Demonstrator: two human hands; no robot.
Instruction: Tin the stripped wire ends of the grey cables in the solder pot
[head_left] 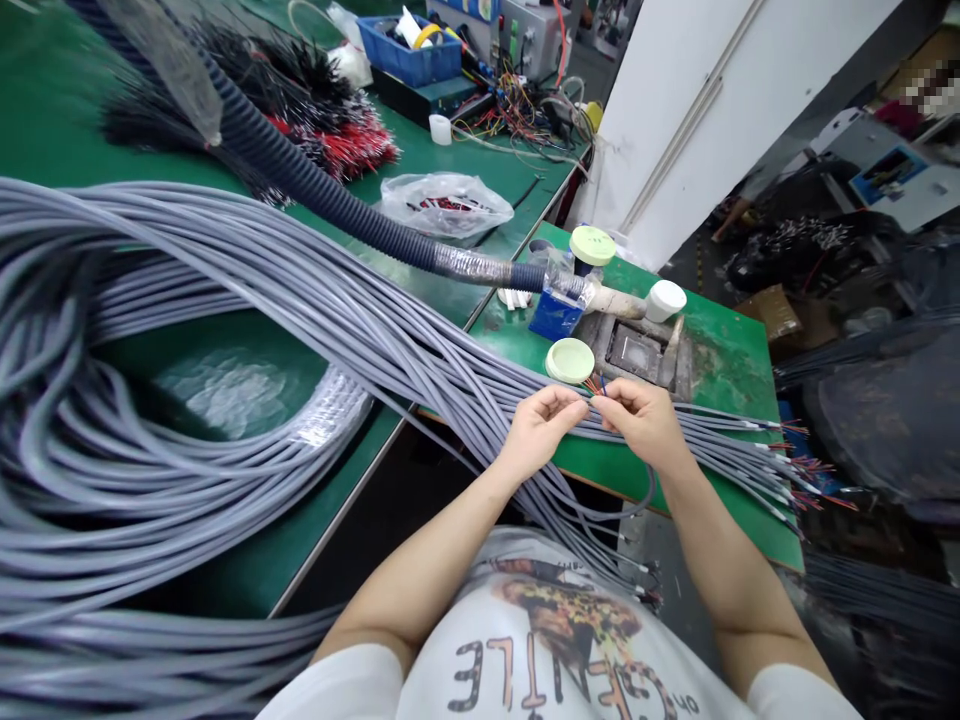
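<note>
My left hand [546,428] is closed in a pinch, thumb against forefinger, over the bundle of grey cables [457,375]. Opposite it, almost touching, my right hand [643,422] pinches too. Thin coloured wires [597,385], orange, brown and blue, stick up between the two sets of fingertips. Fingers partly cover where they are gripped. Just beyond the hands lies a pale green round lid or dish [570,360]. Stripped cable ends [806,468] with bare coloured wires fan out on the right.
A ribbed hose [352,220] crosses the green table to a soldering pot [637,350] on the green board [731,370]. A white cup [665,299] and a yellow-lidded container [592,246] stand by it. Behind are a plastic bag [446,205] and a blue bin [411,52].
</note>
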